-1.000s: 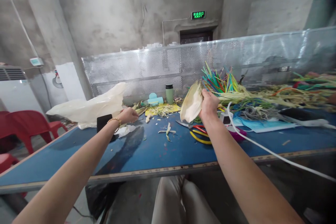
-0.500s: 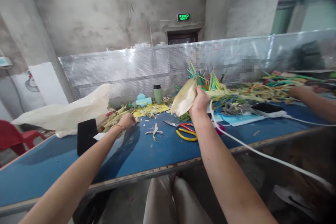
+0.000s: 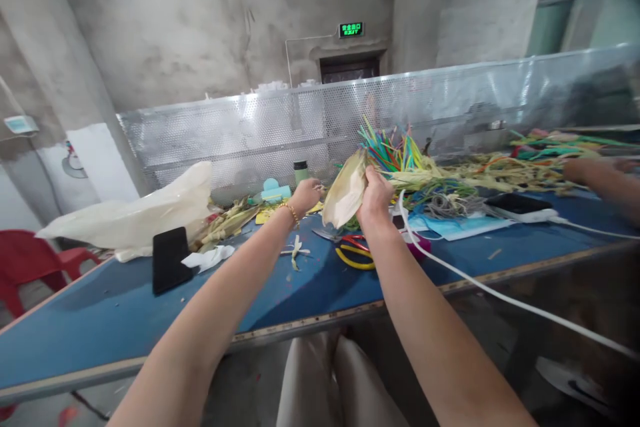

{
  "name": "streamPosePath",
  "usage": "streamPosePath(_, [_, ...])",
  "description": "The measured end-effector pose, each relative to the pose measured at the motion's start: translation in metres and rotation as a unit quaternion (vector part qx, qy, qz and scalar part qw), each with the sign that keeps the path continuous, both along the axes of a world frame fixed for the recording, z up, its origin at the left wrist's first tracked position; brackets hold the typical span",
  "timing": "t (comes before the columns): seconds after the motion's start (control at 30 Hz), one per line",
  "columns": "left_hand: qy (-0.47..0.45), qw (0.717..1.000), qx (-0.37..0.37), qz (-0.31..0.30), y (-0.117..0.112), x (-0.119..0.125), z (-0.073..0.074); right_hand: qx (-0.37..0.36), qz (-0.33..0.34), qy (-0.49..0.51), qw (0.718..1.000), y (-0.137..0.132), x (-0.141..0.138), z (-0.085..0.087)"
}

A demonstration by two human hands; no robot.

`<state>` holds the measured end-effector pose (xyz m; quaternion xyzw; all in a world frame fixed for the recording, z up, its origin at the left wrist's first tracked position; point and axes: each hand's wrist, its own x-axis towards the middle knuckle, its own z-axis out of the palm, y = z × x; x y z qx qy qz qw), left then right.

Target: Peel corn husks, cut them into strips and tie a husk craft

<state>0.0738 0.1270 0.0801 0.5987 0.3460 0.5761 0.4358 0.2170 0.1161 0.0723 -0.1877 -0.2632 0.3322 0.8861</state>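
My right hand (image 3: 377, 197) grips a pale corn husk (image 3: 347, 195), cupped and broad, above the back of the blue table. Close to its left side is my left hand (image 3: 306, 197), fingers pinched together; a small pale bit shows at the fingertips, too small to name. A green bottle (image 3: 301, 171) stands partly hidden behind that hand. Below the hands lie scissors (image 3: 356, 257) with red and yellow handles, and a few husk scraps (image 3: 296, 253). A yellow sheet (image 3: 267, 215) is mostly covered by my left hand and wrist.
A black phone (image 3: 171, 259), white paper (image 3: 207, 257) and a plastic bag (image 3: 135, 217) lie left. Colored stems (image 3: 395, 150), grey wire (image 3: 447, 203) and a charging phone (image 3: 517, 205) are right. A white cable (image 3: 480, 280) crosses in front. Another person's hand (image 3: 595, 173) reaches in.
My left hand has moved right and away from me, from the husk pile by the phone to beside the held corn husk. My right hand keeps its hold, with the husk nearly in place.
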Motion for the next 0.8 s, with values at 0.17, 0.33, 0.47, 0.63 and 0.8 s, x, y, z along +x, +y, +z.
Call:
streamPosePath(0.17, [0.653, 0.741, 0.119, 0.101, -0.053, -0.085, -0.012, 0.015, 0.011, -0.013, 1.000, -0.001, -0.008, 0.001])
streamPosePath(0.33, [0.764, 0.618, 0.065, 0.173, -0.089, -0.187, -0.015, 0.015, 0.040, -0.023, 0.999, -0.005, -0.012, 0.003])
streamPosePath(0.47, [0.752, 0.643, 0.079, 0.121, -0.101, -0.227, -0.029, 0.009, 0.041, -0.035, 0.998, -0.010, -0.014, 0.003])
streamPosePath(0.63, [0.688, 0.714, 0.087, 0.098, -0.133, -0.239, -0.055, 0.000, 0.032, -0.042, 0.999, -0.009, -0.014, 0.002])
streamPosePath(0.8, [0.634, 0.757, 0.146, 0.066, -0.177, -0.233, -0.068, 0.003, 0.041, -0.054, 0.998, -0.006, -0.017, 0.000])
